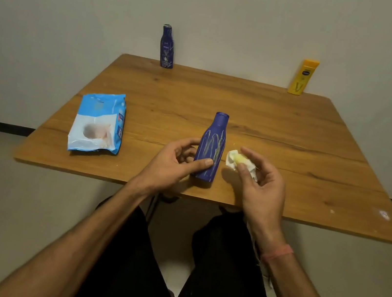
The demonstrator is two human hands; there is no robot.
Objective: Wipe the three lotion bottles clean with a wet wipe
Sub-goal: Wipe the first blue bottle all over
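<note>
A blue lotion bottle [212, 140] streaked with pale yellowish smears stands near the table's front edge. My left hand [177, 162] wraps its lower part, thumb across the front. Just right of it, my right hand [259, 181] pinches a crumpled white wet wipe [236, 160] stained yellow; the wipe is close to the bottle, not touching it. A second dark blue bottle [167, 46] stands upright at the table's far edge, also streaked. A yellow bottle [303, 77] stands at the far right edge with faint marks.
A blue and white wet-wipe pack [97, 123] lies flat on the left of the wooden table [281, 136]. The far edge meets a pale wall. My legs in dark trousers sit under the front edge.
</note>
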